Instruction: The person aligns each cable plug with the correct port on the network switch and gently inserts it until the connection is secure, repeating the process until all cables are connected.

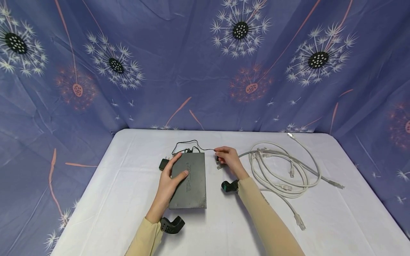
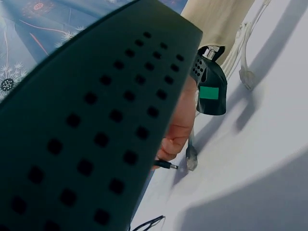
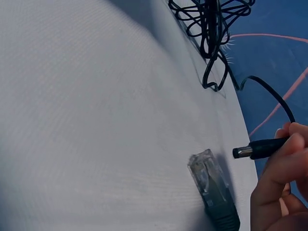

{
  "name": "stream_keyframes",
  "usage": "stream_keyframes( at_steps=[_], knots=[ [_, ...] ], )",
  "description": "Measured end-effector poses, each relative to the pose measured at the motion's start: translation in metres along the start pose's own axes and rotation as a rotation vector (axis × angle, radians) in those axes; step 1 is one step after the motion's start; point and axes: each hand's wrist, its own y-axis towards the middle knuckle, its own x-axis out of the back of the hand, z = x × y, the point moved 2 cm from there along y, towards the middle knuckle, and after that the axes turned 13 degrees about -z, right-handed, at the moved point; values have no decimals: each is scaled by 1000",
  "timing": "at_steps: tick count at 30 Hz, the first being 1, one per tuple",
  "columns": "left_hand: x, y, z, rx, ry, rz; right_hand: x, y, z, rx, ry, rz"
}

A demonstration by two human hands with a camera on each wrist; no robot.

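Observation:
My left hand (image 1: 169, 179) grips the left side of a dark grey TP-Link network switch (image 1: 196, 188), thumb lying on its top. Rows of vent holes on the switch's side (image 2: 115, 115) fill much of the left wrist view. To the right of it, my right hand (image 1: 229, 158) pinches the black barrel power plug (image 3: 262, 148) between thumb and fingers, its metal tip bare. The thin black cord (image 1: 205, 147) runs from the plug to behind the switch, where a bundled part (image 3: 211, 33) lies. A black power adapter (image 1: 163, 164) rests beside the left fingers.
Several looped light-grey network cables spread over the right of the white table, one connector (image 1: 300, 222) toward the front. Another clear cable plug (image 3: 211, 185) lies just below my right hand. A patterned blue cloth (image 1: 192, 71) hangs behind the table (image 1: 128, 199).

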Motion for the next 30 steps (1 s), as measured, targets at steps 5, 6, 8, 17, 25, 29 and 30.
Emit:
stream_keyframes(
  at_steps=[5, 6, 8, 17, 25, 29, 30],
  knots=[
    [-1, 0, 1, 18, -4, 1, 5, -4, 3, 29, -37, -61],
    [-1, -1, 1, 22, -5, 1, 6, -5, 4, 35, -47, -74],
    [-1, -1, 2, 28, -4, 1, 8, -8, 5, 47, -68, -98],
    [-1, -1, 2, 33, 0, 6, 17, -15, 11, 75, -1, -108],
    [-2, -2, 1, 29, 4, 20, 20, -22, 19, 71, 75, -95],
    [-2, -3, 1, 33, -11, 25, 22, -28, 24, 73, 108, -87],
    [-2, -3, 1, 33, -15, 26, 23, -29, 25, 74, 116, -84]
  ],
)
